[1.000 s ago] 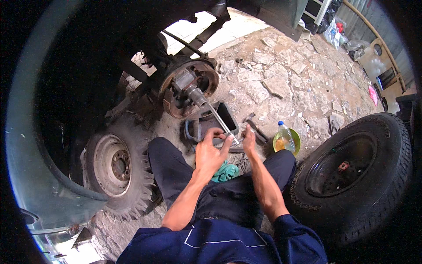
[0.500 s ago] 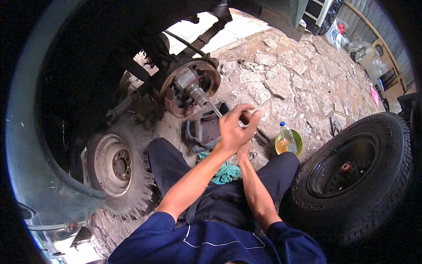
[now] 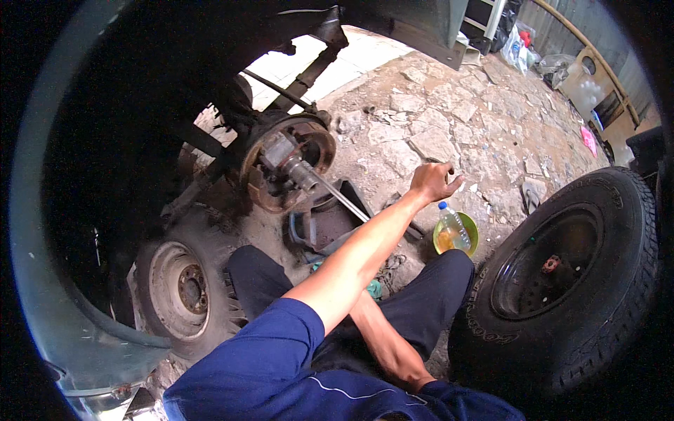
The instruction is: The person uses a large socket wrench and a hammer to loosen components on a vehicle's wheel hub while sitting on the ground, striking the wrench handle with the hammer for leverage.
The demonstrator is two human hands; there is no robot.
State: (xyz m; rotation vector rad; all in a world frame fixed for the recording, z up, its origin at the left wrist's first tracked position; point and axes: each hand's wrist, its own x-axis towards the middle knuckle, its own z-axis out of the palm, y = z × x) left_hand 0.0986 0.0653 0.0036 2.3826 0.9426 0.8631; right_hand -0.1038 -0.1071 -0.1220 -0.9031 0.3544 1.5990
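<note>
My left hand reaches out over the stony ground to the right, thumb and forefinger apart, nothing visible between them. It is above the clear plastic bottle in a green bowl. A bare metal rod slants out of the spindle of a rusty wheel hub assembly; its near end disappears behind my left forearm. My right forearm crosses beneath the left one, which hides my right hand. Part of a green cloth shows beside the arms.
A muddy wheel with a pale rim stands at my left, under the vehicle's wheel arch. A large black tyre leans at my right. Beneath the rod lies a dark open container. Broken flat stones and plastic bags lie farther off.
My left hand has swung right, away from beside the rod, baring more of the rod. My right hand has gone out of sight under the left forearm. The view has shifted slightly.
</note>
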